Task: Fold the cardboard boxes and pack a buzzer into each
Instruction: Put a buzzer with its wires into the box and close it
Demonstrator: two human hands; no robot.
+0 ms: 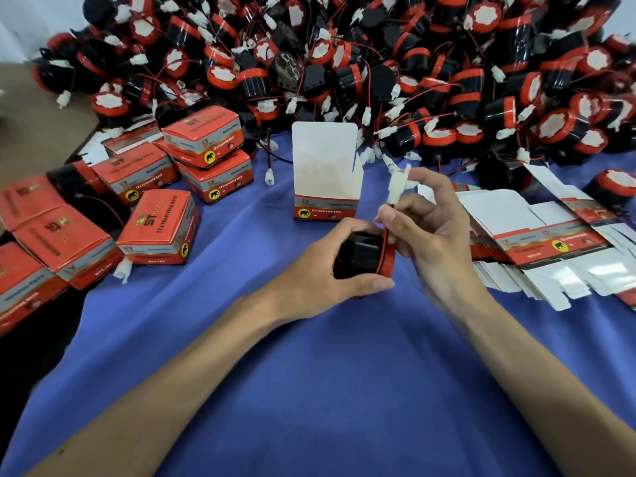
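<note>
Head view: the left hand [320, 270] grips a buzzer [363, 253] above the surface [309, 390], fingers [344, 226] curled round it. The right hand [437, 235] pinches its plug [397, 185]. A folded box [325, 173] stands open just behind. Closed boxes [158, 228] lie left. A flat stack [537, 242] and a buzzer heap [344, 56] suggest most packing remains.

Two bare forearms reach in from the bottom edge and converge near the middle. The left hand [320, 273] curls around a black buzzer [361, 253], its thumb lying along the near side. The right hand [433, 232], slightly blurred, sits just beside it, palm turned leftward, thumb and fingertips pinching the buzzer's wire [385, 241].
</note>
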